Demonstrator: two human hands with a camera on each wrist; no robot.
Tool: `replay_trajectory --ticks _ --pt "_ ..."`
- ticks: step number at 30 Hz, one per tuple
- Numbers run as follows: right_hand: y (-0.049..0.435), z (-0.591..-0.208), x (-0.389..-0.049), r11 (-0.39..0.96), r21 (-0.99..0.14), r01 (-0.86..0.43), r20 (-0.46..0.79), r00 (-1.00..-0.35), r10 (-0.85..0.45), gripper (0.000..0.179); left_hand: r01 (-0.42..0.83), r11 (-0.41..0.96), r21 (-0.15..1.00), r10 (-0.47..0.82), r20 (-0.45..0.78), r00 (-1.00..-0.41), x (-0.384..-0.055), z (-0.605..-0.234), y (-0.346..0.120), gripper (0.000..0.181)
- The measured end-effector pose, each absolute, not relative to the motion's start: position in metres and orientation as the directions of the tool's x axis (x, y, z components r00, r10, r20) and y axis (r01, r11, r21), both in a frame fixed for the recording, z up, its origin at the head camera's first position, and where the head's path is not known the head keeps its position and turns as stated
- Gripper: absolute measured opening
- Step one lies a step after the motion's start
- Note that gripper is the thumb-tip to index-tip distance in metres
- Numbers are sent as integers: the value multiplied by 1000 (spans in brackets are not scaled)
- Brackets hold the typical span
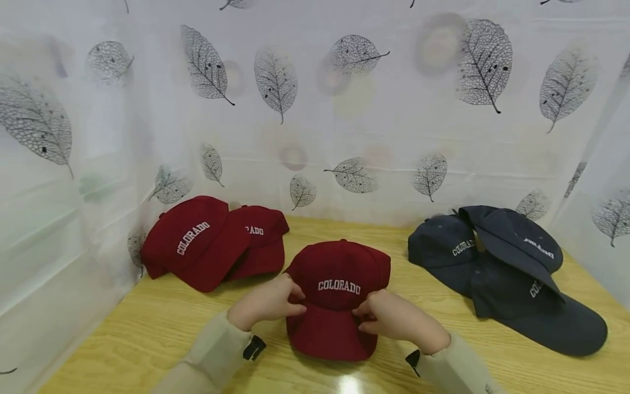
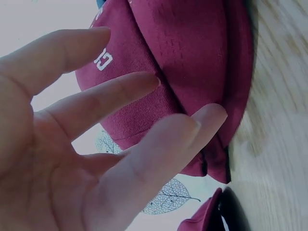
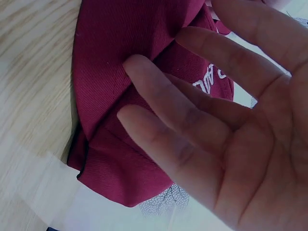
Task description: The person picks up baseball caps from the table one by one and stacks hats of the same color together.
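Observation:
A dark red baseball cap (image 1: 339, 260) with white COLORADO lettering sits upright at the middle of the table, its brim toward me. At its left side is my left hand (image 1: 268, 300), fingertips by the seam where brim meets crown. My right hand (image 1: 394, 314) is at the opposite side, its fingertips touching the cap near the brim. The left wrist view shows the left hand (image 2: 53, 159) with spread, slightly bent fingers over the cap's side. Loosely extended fingers of the right hand (image 3: 240, 130) lie against the cap in the right wrist view.
Two more red caps, a front one (image 1: 192, 246) overlapping a rear one (image 1: 261, 251), lie at the left. Three dark blue caps (image 1: 556, 323) overlap in a pile at the right. A leaf-printed white sheet (image 1: 315, 137) hangs behind the wooden table (image 1: 147, 334).

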State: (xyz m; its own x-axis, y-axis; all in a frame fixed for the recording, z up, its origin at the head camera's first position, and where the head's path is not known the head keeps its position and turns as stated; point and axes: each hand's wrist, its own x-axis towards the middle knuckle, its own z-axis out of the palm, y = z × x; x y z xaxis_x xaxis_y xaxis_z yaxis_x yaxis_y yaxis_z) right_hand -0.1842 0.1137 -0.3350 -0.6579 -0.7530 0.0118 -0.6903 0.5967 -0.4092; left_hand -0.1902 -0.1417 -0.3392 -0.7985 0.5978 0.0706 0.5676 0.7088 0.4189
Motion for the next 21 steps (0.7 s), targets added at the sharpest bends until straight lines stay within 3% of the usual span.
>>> replay_trajectory --ticks 6,14,21 --pt "115 -334 -184 607 -393 -691 6 -662 -750 22 580 679 449 622 67 -780 -195 -342 -143 19" --pt "119 -335 -187 619 -430 -658 -16 -680 -733 32 470 652 595 584 1 -811 -204 -350 -149 26" --pt "121 -338 -191 662 -427 -616 -55 -713 -699 40 451 653 608 572 -5 -821 -206 -352 -150 30"
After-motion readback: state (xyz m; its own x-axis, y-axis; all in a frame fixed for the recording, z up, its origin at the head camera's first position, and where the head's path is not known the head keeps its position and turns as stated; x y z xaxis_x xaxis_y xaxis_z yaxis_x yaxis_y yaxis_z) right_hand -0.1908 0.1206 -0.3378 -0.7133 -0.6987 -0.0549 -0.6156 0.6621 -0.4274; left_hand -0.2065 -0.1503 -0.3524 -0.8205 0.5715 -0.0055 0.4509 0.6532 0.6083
